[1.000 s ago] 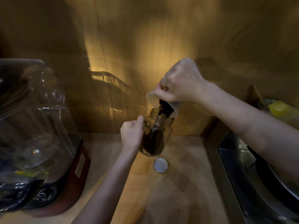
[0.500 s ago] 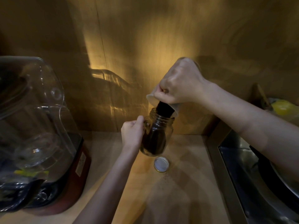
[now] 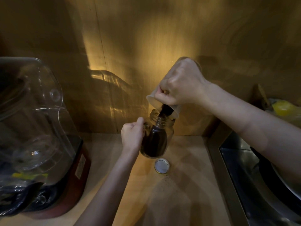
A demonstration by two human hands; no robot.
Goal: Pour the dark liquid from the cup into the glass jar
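Note:
My right hand (image 3: 182, 84) grips a pale cup (image 3: 176, 110) tipped steeply, its rim down over the mouth of a glass jar (image 3: 169, 132). A dark stream (image 3: 165, 110) runs from the cup's rim into the jar. The jar is tilted toward the cup and largely filled with dark liquid (image 3: 154, 144). My left hand (image 3: 132, 134) holds the jar by its left side, just above the wooden counter (image 3: 187, 185). The jar's round white lid (image 3: 161, 166) lies flat on the counter just below the jar.
A blender with a clear cover and red base (image 3: 37, 144) stands at the left. A steel sink (image 3: 244, 173) with a dark pan lies at the right. A yellow object (image 3: 281, 108) rests behind the sink. A wooden wall (image 3: 146, 46) closes the back.
The cup has been tipped steeper, its base now raised higher. The dark level in the jar has risen. My left hand and the jar have stayed in place.

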